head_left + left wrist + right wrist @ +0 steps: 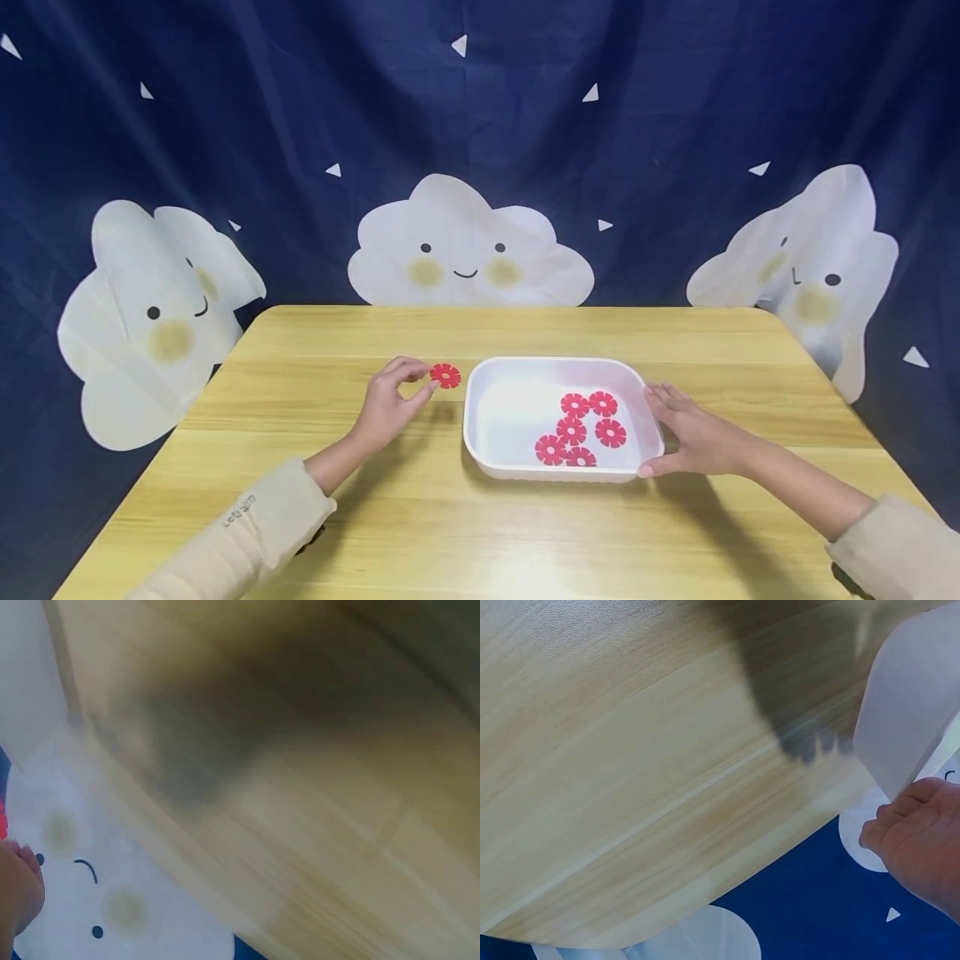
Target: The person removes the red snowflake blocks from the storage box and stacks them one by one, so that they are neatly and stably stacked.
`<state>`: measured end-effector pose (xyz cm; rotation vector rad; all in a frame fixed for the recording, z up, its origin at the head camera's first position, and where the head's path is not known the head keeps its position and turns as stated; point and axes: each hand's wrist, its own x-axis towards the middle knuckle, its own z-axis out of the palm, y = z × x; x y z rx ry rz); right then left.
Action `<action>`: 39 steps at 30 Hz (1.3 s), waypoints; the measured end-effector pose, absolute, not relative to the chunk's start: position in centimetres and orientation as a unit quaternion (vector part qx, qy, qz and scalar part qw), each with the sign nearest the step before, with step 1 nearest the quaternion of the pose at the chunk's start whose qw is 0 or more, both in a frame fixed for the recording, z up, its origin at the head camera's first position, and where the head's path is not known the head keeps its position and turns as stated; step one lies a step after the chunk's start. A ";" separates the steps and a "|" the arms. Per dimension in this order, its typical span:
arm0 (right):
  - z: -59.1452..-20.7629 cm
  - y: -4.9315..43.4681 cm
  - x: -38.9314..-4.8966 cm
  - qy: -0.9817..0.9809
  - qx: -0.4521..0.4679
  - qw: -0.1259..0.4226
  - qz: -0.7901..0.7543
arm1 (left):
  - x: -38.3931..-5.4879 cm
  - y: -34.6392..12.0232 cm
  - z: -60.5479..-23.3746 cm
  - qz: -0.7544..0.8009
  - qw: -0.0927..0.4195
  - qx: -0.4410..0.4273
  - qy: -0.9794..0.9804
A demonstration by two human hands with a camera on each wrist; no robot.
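My left hand [388,407] pinches a red flower-shaped disc [447,376], notched round its edge, between thumb and fingertips just left of a white plastic tray [480,460]. At the left edge of the left wrist view, only part of this hand [21,889] and a sliver of the red disc [3,825] show. Against the tray's right end lies my right hand [701,435], its fingers extended along the rim and the thumb at the near corner. The right wrist view has the right hand [922,840] beside the tray's outer wall [907,697].
Several similar red discs [572,431] lie inside the tray, mostly in its right half. Tray and hands are over a light wooden table [420,533]. Behind the table hangs a dark blue curtain [405,100] printed with white clouds [465,225].
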<state>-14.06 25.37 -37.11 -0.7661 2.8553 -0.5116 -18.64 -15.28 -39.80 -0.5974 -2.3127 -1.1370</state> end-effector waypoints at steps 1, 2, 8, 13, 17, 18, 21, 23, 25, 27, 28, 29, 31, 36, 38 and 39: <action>-37.1 25.4 -14.1 0.949 -0.255 0.070 -0.169 | -18.6 -15.5 -39.9 -0.417 0.245 -0.213 -0.849; -37.1 25.3 -14.1 0.950 -0.254 0.071 -0.169 | -18.6 -15.7 -40.0 -0.416 0.246 -0.209 -0.850; -37.1 25.3 -14.1 0.951 -0.252 0.072 -0.166 | -17.9 -16.9 -41.5 -0.416 0.232 -0.179 -0.861; -37.0 25.2 -14.2 0.951 -0.249 0.074 -0.167 | -17.1 -17.5 -43.1 -0.418 0.203 -0.151 -0.872; -37.0 25.2 -14.2 0.952 -0.247 0.075 -0.165 | -16.6 -17.7 -44.2 -0.411 0.195 -0.144 -0.879; -37.0 25.2 -14.2 0.952 -0.246 0.076 -0.165 | -16.6 -17.7 -44.4 -0.406 0.195 -0.142 -0.881; -37.0 25.2 -14.2 0.952 -0.245 0.078 -0.166 | -16.4 -17.6 -44.8 -0.397 0.195 -0.140 -0.886; -37.0 25.2 -14.2 0.952 -0.244 0.080 -0.168 | -16.3 -17.5 -45.1 -0.392 0.192 -0.142 -0.889; -37.0 25.2 -14.2 0.951 -0.243 0.082 -0.170 | -16.2 -17.5 -45.3 -0.387 0.187 -0.142 -0.892; -37.0 25.2 -14.2 0.951 -0.242 0.083 -0.171 | -16.0 -17.5 -45.5 -0.383 0.181 -0.139 -0.895; -37.0 25.2 -14.2 0.951 -0.242 0.084 -0.171 | -16.0 -17.5 -45.6 -0.381 0.179 -0.137 -0.897; -37.0 25.2 -14.2 0.951 -0.242 0.084 -0.172 | -15.9 -17.5 -45.7 -0.380 0.177 -0.134 -0.898; -37.0 25.2 -14.2 0.951 -0.241 0.086 -0.173 | -15.9 -17.5 -45.8 -0.379 0.171 -0.125 -0.901; -36.9 25.2 -14.2 0.951 -0.237 0.089 -0.178 | -15.7 -17.7 -46.0 -0.372 0.161 -0.118 -0.907; -36.9 25.1 -14.2 0.951 -0.236 0.089 -0.179 | -15.5 -17.8 -46.2 -0.366 0.160 -0.118 -0.909; -36.9 25.1 -14.2 0.950 -0.237 0.090 -0.180 | -15.4 -17.8 -46.3 -0.363 0.161 -0.118 -0.910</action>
